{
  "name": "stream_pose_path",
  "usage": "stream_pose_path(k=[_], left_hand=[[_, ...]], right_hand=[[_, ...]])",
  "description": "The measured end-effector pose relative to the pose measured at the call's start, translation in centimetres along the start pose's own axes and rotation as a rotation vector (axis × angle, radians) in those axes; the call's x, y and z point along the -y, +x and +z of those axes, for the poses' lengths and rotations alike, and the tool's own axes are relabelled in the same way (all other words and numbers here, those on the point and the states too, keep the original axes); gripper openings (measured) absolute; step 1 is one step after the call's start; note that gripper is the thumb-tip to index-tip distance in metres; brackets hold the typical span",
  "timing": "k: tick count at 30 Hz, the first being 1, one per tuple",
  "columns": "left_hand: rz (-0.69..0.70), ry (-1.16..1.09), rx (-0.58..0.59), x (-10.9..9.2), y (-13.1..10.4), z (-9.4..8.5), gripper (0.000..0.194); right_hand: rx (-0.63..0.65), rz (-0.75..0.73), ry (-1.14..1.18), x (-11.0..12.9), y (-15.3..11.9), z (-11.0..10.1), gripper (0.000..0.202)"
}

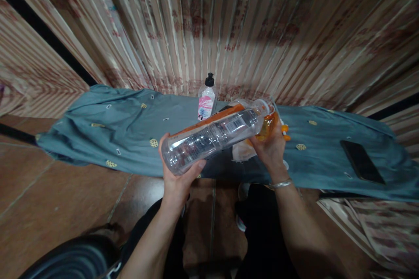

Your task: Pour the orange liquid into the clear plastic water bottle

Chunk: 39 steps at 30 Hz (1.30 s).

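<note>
My left hand (178, 185) is closed round the base of a large clear plastic bottle (212, 137) with an orange label. The bottle lies tilted across the view, its neck higher and to the right. In my right hand (272, 152) is a clear container with amber liquid (269, 124); its exact kind is hard to make out. The bottle's mouth overlaps this container's top; whether they touch, I cannot tell. Below the neck lies a whitish cloth (243, 151), partly hidden. A small orange and white object (286, 133) shows just beyond my right hand.
A clear bottle with a black cap and pink label (206, 103) stands at the back of the narrow surface covered in green cloth (131, 117). A black phone (362, 162) lies at the right. A pleated curtain (209, 22) hangs behind; a round black seat (72, 259) is lower left.
</note>
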<state>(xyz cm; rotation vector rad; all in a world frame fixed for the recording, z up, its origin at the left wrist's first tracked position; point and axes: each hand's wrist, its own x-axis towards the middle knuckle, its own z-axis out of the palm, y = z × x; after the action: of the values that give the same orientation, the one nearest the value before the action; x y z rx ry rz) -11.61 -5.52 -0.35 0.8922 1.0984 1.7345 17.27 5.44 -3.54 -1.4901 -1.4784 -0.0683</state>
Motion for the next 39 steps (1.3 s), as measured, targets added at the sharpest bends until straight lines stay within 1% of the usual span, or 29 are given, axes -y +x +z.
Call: stream_pose_path(k=[3, 9, 14, 19, 25, 30, 34, 39], left_hand=[[-0.004, 0.006, -0.003, -0.1, 0.0, 0.0, 0.117], [-0.011, -0.011, 0.001, -0.1, -0.1, 0.1, 0.119], [-0.014, -0.015, -0.002, -0.1, -0.2, 0.1, 0.117], [-0.019, -0.027, 0.003, -0.3, -0.3, 0.2, 0.116], [-0.009, -0.038, 0.014, -0.2, -0.1, 0.1, 0.115], [-0.005, -0.032, -0.001, -0.4, -0.1, 0.5, 0.113], [-0.014, -0.032, -0.035, -0.5, -0.1, 0.8, 0.117], [-0.015, -0.026, -0.028, -0.5, -0.1, 0.9, 0.118]], right_hand=[[0.006, 0.01, 0.015, 0.1, 0.0, -0.1, 0.093], [0.048, 0.051, 0.035, 0.0, 0.0, -0.2, 0.096], [0.016, 0.03, 0.007, -0.4, 0.0, 0.1, 0.104], [0.012, -0.002, -0.016, -0.5, -0.1, 0.1, 0.096], [0.0, -0.01, 0.007, -0.8, -0.2, 0.2, 0.103], [0.018, -0.011, -0.013, -0.8, -0.2, 0.2, 0.102], [0.026, -0.003, -0.019, -0.6, -0.2, 0.1, 0.101], [0.025, 0.008, -0.031, -0.5, -0.1, 0.0, 0.102]])
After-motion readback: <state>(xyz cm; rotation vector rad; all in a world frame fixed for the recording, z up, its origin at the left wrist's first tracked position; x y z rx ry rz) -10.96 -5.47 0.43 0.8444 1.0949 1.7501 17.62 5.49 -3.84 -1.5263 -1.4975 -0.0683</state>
